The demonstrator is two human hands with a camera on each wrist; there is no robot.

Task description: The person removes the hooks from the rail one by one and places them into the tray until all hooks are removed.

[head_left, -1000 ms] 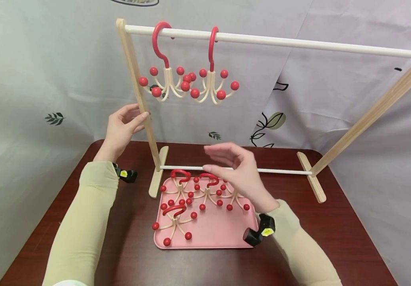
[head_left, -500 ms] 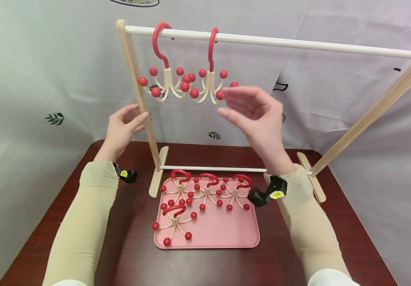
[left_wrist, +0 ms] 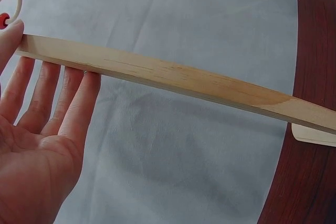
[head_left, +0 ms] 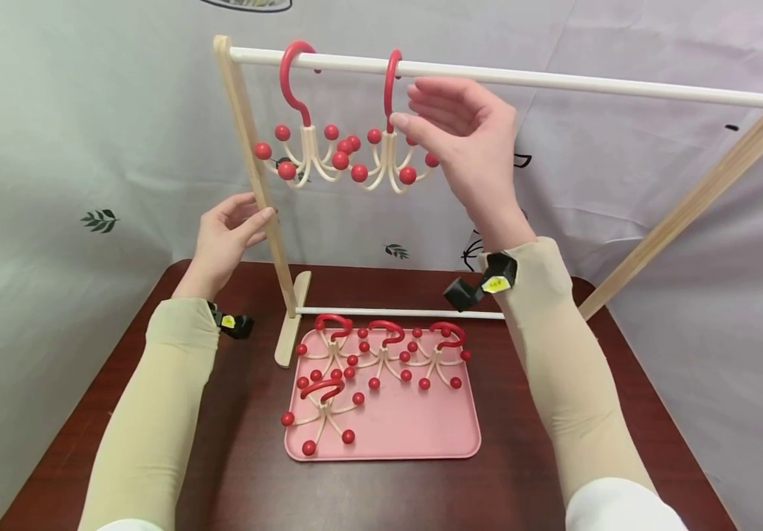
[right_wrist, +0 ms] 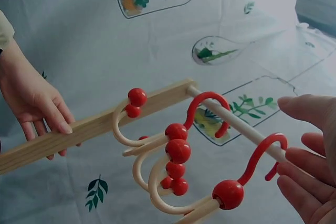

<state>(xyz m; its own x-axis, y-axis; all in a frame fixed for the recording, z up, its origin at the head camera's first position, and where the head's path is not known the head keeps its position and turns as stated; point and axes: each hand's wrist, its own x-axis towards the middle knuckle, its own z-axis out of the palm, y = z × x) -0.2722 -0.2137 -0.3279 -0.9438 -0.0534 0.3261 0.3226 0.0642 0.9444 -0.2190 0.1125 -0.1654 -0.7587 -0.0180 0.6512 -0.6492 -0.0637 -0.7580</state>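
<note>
In the head view, my left hand (head_left: 222, 236) holds the left wooden post (head_left: 243, 125) of a rack, thumb on one side and fingers on the other. Two octopus-shaped hangers with red hooks and red ball tips hang from the white top rod (head_left: 554, 79). The left hanger (head_left: 309, 140) is close to that post. Beside the hook of the second hanger (head_left: 389, 88) is my right hand (head_left: 477, 144), fingers apart and thumb tip overlapping the hook's lower end. The right wrist view shows nothing gripped in this hand (right_wrist: 312, 166).
A pink tray (head_left: 415, 431) on the dark red table (head_left: 255, 472) carries several more such hangers, including one at its front left (head_left: 325, 409). A lower white rod (head_left: 355, 312) runs behind the tray. The right wooden post (head_left: 694, 199) slants at the right.
My right hand has risen from over the tray, past the hanging balls, to the second hanger's hook by the top rod. The left hand stays on the post.
</note>
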